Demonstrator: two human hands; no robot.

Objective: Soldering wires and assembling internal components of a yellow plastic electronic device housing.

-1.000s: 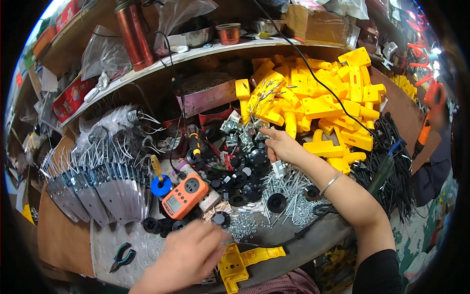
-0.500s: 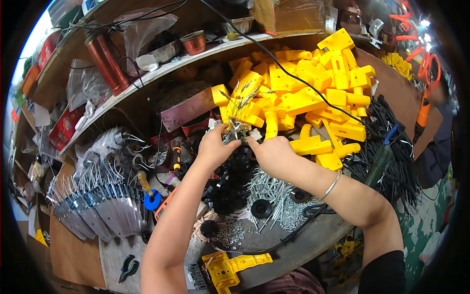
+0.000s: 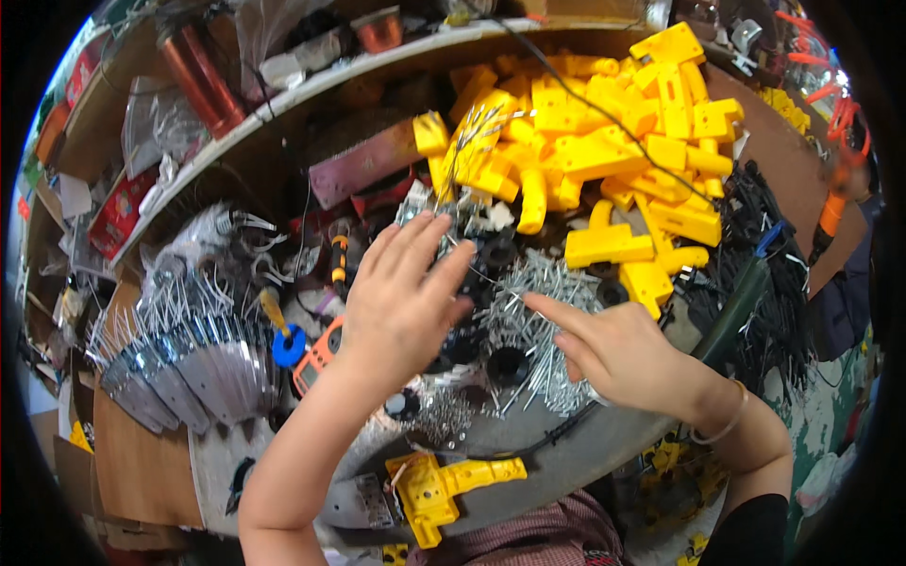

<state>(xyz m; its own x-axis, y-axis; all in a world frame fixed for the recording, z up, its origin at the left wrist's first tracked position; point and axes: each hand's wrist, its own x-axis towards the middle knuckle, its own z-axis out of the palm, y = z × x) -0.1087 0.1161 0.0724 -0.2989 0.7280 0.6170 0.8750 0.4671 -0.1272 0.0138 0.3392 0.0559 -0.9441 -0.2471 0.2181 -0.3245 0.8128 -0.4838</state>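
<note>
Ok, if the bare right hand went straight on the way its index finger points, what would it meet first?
The right hand would probably meet the heap of thin silvery metal screws first; depth is unclear, so if it's above them, it may pass over toward the bare left hand.

Beyond the fingers [image 3: 547, 307], I see a white-edged shelf [image 3: 311, 81]; nearer me than them, a grey counter [image 3: 566, 457]; far right of them, a brown panel [image 3: 797, 189] and bright light [image 3: 838, 79].

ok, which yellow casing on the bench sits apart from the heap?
The yellow casing at the near edge of the bench; the heaped casings lie farther back.
</note>
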